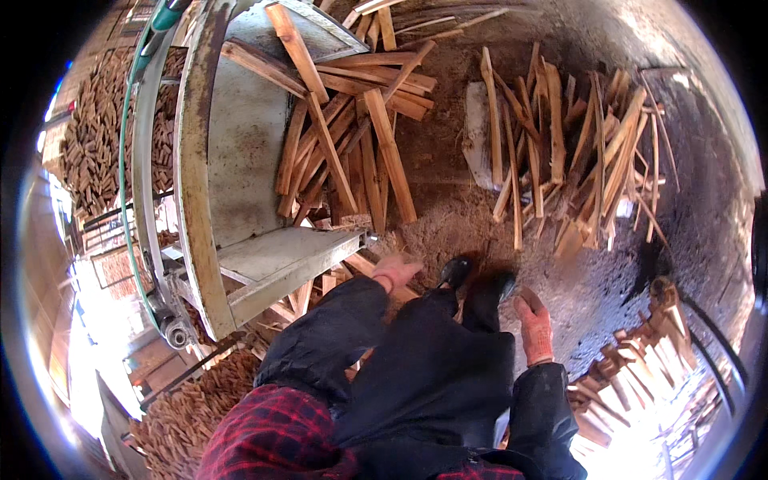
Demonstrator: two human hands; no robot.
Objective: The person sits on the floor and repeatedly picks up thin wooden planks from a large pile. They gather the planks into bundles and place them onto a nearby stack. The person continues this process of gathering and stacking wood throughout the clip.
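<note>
My left hand [398,272], in a pinkish work glove, is beside the corner of a worn whitish metal machine frame [280,260]. Its fingers extend to the right, above a wood piece [402,294] partly hidden by the arm, and I see nothing held in them. My right hand [535,330], gloved in orange-pink with darker fingertips, hangs over the floor to the right of my legs. Its fingers are loosely bent and apart, with no object visible in them. Ahead of the left hand, long split wood sticks [389,156] lie heaped against the machine.
Another pile of long wood sticks [592,152] leans at the far right. Cut wood blocks [632,368] are stacked at the lower right, near dark bent pipes [716,344]. Stacked short wood [196,400] stands at the lower left. A green hose [126,184] runs along the machine.
</note>
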